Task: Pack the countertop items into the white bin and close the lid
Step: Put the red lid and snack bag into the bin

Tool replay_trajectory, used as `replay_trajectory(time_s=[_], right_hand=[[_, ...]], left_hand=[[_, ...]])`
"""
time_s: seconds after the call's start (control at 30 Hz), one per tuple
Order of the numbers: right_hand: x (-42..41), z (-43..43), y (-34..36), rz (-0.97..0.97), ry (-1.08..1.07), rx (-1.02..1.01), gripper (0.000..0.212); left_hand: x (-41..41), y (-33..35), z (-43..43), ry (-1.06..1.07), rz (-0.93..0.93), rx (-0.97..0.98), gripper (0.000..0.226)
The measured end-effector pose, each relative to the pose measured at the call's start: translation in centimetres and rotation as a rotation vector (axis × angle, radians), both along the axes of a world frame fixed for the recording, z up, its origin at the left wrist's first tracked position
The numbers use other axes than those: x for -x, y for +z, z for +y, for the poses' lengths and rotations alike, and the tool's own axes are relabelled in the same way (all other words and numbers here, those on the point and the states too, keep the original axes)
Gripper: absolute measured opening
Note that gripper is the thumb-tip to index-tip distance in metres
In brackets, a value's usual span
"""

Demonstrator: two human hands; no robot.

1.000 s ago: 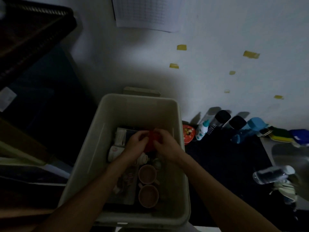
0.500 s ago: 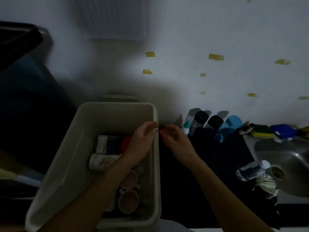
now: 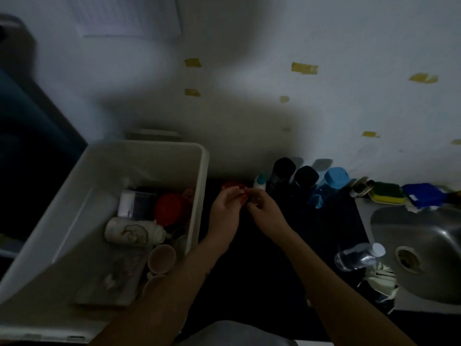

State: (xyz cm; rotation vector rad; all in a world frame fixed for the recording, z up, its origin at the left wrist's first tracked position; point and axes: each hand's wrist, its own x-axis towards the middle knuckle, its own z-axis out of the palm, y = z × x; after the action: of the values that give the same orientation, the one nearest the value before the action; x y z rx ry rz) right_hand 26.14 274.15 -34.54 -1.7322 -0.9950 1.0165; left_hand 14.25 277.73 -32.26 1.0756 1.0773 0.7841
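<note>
The white bin (image 3: 199,186) stands open at the left, holding a red cup (image 3: 169,211), a lying white bottle (image 3: 132,232), a box and pink cups (image 3: 162,258). Both hands are outside it, over the dark countertop just right of its rim. My left hand (image 3: 224,216) and my right hand (image 3: 264,216) meet with curled fingertips on a small red round tin (image 3: 230,185) near the wall. The tin is mostly hidden by the fingers.
Along the wall stand a small white bottle (image 3: 259,182), two black bottles (image 3: 282,171), and a blue bottle (image 3: 331,183). A sponge (image 3: 385,196), a steel sink (image 3: 419,253) and a clear plastic bottle (image 3: 359,257) are at right. A pale flat piece (image 3: 154,134) sits behind the bin.
Both hands left the bin, leaving the red cup inside, and moved right to the red tin on the counter. The view swung right.
</note>
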Motion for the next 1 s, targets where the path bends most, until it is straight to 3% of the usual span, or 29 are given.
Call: replay_trajectory(time_s=[0.2, 0.47, 0.7, 0.83, 1.0], right_hand=[[-2.2, 1.4, -4.5, -0.009, 0.115, 0.089, 0.038], [-3.9, 4.3, -9.0, -0.101, 0.291, 0.106, 0.043], [-4.4, 6.6, -12.8, -0.244, 0.435, 0.059, 0.05], [-5.6, 6.7, -17.3, -0.438, 0.528, 0.118, 0.068], [-5.9, 6.9, -16.0, -0.574, 0.634, 0.076, 0.064]], left_hand=[[-3.1, -3.3, -1.1, 0.247, 0.041, 0.136, 0.024], [-4.5, -8.3, 2.0, 0.355, 0.134, 0.264, 0.032], [-5.0, -11.2, 4.1, 0.239, 0.166, 0.283, 0.04], [-5.1, -12.8, 5.5, 0.215, 0.196, 0.294, 0.04], [-5.6, -15.0, 8.4, 0.169, 0.221, 0.3, 0.047]])
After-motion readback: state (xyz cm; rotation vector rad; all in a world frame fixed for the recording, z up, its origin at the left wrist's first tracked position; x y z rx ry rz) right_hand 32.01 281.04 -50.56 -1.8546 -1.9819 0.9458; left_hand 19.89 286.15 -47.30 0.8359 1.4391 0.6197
